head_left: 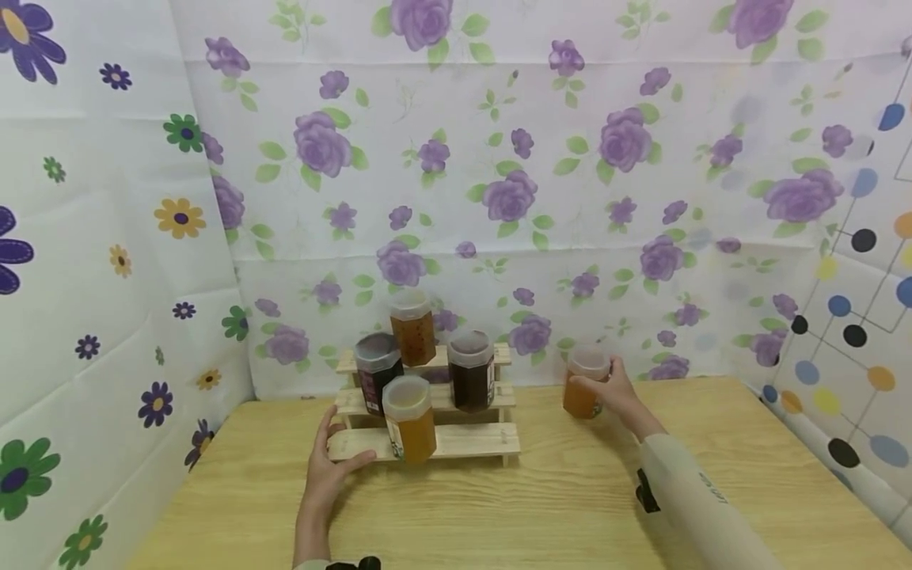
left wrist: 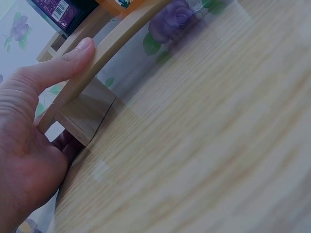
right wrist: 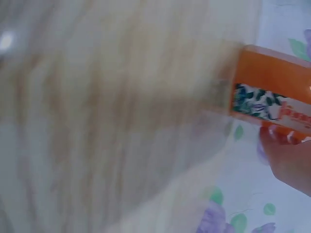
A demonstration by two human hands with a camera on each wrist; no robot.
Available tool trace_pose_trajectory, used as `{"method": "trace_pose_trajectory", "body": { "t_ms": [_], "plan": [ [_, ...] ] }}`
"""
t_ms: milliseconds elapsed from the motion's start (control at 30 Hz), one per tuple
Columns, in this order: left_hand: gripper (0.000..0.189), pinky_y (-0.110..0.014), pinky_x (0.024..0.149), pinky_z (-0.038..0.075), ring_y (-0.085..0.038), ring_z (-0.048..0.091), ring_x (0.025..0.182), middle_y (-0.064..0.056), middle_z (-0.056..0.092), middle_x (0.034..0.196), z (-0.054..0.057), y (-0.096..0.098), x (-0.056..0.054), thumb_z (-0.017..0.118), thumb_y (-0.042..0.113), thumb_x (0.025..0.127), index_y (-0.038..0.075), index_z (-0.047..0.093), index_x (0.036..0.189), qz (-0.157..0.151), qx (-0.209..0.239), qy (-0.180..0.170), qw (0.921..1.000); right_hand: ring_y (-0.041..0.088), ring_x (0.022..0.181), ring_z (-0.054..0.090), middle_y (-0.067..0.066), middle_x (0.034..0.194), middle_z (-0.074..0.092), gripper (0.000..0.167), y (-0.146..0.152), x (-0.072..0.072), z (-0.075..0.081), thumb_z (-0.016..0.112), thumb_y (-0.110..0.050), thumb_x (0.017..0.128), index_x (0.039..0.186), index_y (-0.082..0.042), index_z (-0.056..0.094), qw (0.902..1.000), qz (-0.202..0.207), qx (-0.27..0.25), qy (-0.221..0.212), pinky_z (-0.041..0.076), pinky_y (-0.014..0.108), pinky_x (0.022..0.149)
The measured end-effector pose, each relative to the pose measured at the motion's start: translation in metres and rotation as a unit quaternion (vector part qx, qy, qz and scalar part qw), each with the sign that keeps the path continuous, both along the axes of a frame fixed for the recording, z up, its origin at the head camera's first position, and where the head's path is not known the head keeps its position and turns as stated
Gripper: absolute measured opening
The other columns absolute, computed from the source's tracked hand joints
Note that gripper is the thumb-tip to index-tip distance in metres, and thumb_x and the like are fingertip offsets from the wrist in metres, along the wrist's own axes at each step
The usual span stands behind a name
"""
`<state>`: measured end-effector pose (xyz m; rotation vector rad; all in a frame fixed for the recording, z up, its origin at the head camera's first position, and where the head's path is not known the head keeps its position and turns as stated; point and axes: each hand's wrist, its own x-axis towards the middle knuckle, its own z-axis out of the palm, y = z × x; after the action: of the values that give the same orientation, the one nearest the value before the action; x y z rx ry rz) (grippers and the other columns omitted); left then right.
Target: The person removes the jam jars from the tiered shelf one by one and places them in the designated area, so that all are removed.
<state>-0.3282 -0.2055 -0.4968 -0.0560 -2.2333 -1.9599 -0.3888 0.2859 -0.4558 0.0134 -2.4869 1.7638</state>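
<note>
A three-step wooden rack (head_left: 470,440) stands on the table. My left hand (head_left: 329,463) grips the left end of its lowest step. The thumb (left wrist: 73,60) lies along the step's front edge, and the other fingers go behind the end, mostly hidden. My right hand (head_left: 618,393) holds a jar of amber honey (head_left: 583,396) from its right side, to the right of the rack. That jar has a pale lid and a printed label (right wrist: 272,104). On the rack stand a golden jar (head_left: 416,435) in front, two dark jars (head_left: 472,384) (head_left: 378,380) on the middle step, and a reddish-amber jar (head_left: 415,336) at the top.
The wood-grain table (head_left: 541,507) runs back to a curtain (head_left: 456,198) with purple roses, close behind the rack. Patterned cloths hang at the left (head_left: 107,317) and right (head_left: 855,317) sides.
</note>
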Motion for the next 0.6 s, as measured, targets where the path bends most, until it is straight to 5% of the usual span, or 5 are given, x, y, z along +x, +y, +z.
{"method": "trace_pose_trajectory", "body": {
  "t_ms": [133,233,367,600],
  "plan": [
    [0.106,-0.065,0.11,0.022,-0.041,0.019,0.141,-0.02,0.026,0.151,0.002,-0.003,0.004,0.08,0.007,0.079,0.028,0.012,0.158,-0.004,-0.004,0.003,1.0,0.045,0.145,0.019,0.023,0.16,0.005,0.105,-0.011,0.005,0.009,0.068,-0.036,0.091,0.154,-0.013,-0.012,0.9997,-0.012,-0.009,0.018,0.025,0.059,0.116],
    [0.107,-0.064,0.11,0.024,-0.041,0.02,0.14,-0.02,0.026,0.15,0.002,-0.003,0.003,0.08,0.008,0.079,0.029,0.011,0.158,-0.005,-0.006,0.001,1.0,0.043,0.15,0.006,0.013,0.164,-0.005,0.111,-0.024,0.012,0.023,0.071,-0.039,0.089,0.155,-0.02,-0.016,0.9962,-0.06,-0.013,0.063,0.018,0.061,0.118],
    [0.107,-0.061,0.109,0.026,-0.04,0.021,0.141,-0.018,0.027,0.15,0.002,-0.003,0.001,0.081,0.008,0.079,0.031,0.013,0.157,-0.001,-0.007,-0.001,1.0,0.039,0.15,0.012,0.013,0.163,0.01,0.093,-0.053,0.02,0.051,0.068,-0.035,0.091,0.157,-0.012,0.008,0.9834,-0.111,-0.014,0.143,0.017,0.059,0.119],
    [0.108,-0.05,0.107,0.028,-0.036,0.021,0.141,-0.017,0.027,0.15,0.003,-0.002,0.002,0.08,0.006,0.079,0.032,0.012,0.158,-0.001,-0.001,-0.01,0.9999,0.037,0.144,0.028,0.02,0.154,0.031,0.065,-0.107,0.028,0.102,0.062,-0.024,0.096,0.148,0.0,0.031,0.9793,-0.036,-0.031,0.197,0.025,0.054,0.118]
  ]
}}
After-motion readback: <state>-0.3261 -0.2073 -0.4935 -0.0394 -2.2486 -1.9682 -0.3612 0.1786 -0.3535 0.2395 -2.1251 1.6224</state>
